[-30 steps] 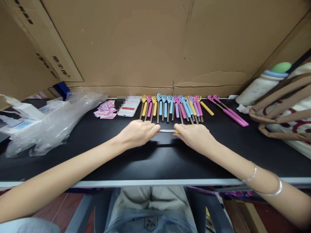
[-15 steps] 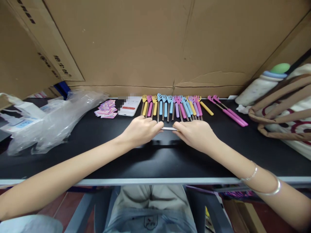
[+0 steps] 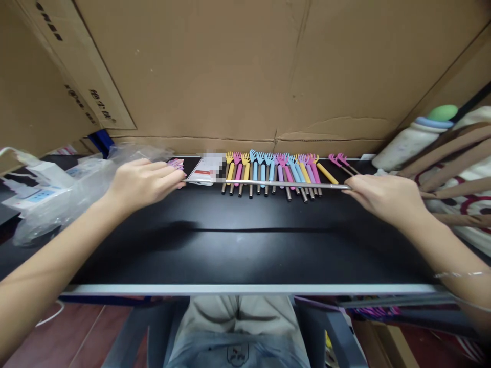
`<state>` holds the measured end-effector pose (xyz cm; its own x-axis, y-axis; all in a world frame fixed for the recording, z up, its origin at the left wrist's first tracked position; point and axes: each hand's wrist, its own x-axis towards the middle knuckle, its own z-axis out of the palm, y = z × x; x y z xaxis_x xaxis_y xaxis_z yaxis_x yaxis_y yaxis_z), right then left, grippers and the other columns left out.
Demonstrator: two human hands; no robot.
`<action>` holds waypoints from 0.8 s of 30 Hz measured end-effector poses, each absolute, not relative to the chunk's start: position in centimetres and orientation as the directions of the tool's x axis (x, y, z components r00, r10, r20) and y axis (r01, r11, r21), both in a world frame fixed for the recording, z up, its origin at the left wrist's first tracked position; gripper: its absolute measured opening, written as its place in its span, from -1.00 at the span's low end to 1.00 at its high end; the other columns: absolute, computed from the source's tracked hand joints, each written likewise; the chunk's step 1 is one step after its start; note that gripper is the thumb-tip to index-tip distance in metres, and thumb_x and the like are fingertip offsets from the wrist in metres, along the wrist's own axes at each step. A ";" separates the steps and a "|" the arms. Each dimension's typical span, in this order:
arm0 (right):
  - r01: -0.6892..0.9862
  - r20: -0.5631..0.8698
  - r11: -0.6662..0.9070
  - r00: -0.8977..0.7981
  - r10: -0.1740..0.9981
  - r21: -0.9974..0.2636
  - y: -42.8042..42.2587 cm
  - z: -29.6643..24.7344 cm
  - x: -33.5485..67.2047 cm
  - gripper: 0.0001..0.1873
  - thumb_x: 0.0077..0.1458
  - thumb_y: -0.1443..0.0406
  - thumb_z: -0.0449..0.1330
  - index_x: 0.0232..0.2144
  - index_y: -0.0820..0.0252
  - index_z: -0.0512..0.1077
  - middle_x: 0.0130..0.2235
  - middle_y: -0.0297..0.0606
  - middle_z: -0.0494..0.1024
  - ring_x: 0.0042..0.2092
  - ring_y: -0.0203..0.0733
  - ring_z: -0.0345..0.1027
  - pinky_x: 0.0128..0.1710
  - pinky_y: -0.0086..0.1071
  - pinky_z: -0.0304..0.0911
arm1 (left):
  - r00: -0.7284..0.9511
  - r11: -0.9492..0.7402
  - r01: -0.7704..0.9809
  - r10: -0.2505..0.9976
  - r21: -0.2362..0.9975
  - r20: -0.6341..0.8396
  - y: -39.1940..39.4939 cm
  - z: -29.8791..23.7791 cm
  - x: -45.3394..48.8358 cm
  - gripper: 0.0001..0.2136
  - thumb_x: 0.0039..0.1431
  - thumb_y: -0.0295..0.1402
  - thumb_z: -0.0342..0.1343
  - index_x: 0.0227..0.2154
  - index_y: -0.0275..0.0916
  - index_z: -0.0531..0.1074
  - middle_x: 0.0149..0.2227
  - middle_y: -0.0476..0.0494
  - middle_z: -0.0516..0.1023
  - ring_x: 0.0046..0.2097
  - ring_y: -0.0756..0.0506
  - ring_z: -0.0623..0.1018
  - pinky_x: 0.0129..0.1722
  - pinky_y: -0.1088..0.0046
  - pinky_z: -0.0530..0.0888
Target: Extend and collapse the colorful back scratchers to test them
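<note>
A thin metal telescopic back scratcher [image 3: 268,182] is stretched level above the black table, its two ends hidden inside my fists. My left hand [image 3: 148,181] is closed round one end, in front of the pink cards. Closed on the other end is my right hand [image 3: 387,197], close to two pink back scratchers [image 3: 341,162]. Behind the rod lies a row of back scratchers [image 3: 282,168] with yellow, pink, blue and purple claw heads and grips, their metal shafts pointing toward me.
A white phone-like device [image 3: 205,166] and pink cards [image 3: 177,164] lie left of the row. Farther left are clear plastic bags [image 3: 57,214] and a power strip [image 3: 42,197]. A white bottle [image 3: 406,138] and a bag with brown straps [image 3: 460,168] stand right. Cardboard [image 3: 215,71] walls the back.
My hands have moved far apart, left and right. The metal rod between them, short before, is now drawn out long. The row behind stays where it was.
</note>
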<state>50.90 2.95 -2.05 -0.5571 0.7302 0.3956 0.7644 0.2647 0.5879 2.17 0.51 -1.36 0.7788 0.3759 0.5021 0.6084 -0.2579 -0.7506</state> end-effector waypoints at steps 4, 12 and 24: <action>0.763 0.451 0.218 -0.558 0.696 0.608 4.2 -2.5 53.3 -0.52 0.27 0.09 -0.16 -0.47 0.17 0.41 -0.51 -0.19 0.51 -0.49 -0.24 0.25 -0.51 -0.42 -0.12 | 0.748 -0.125 0.613 0.411 -0.780 0.521 0.6 -0.6 -1.0 -0.66 0.31 -0.31 -0.07 -0.61 -0.20 0.27 -0.64 0.05 0.34 -0.51 0.00 0.32 -0.56 0.54 0.16; 0.717 0.461 0.300 -0.655 0.599 0.630 5.8 -3.3 59.2 -0.54 0.28 0.16 -0.20 -0.54 0.14 0.32 -0.51 -0.24 0.50 -0.43 -0.23 0.31 -0.31 -0.39 0.08 | 0.737 -0.101 0.608 0.440 -0.788 0.512 0.5 -2.7 -6.0 -0.69 0.29 -0.26 -0.01 -0.58 -0.20 0.31 -0.61 0.03 0.36 -0.45 -0.01 0.32 -0.50 0.55 0.17; 0.881 0.293 0.178 -0.327 0.898 0.439 5.4 -2.9 59.7 -0.84 0.15 0.19 0.13 -0.37 0.15 0.38 -0.36 -0.17 0.53 -0.36 -0.20 0.31 -0.33 -0.38 0.06 | 0.604 -0.171 0.731 0.611 -0.660 0.511 1.2 -3.3 -6.9 -0.71 0.33 -0.20 -0.09 -0.45 -0.18 0.38 -0.51 0.03 0.42 -0.35 -0.01 0.38 -0.50 0.53 0.13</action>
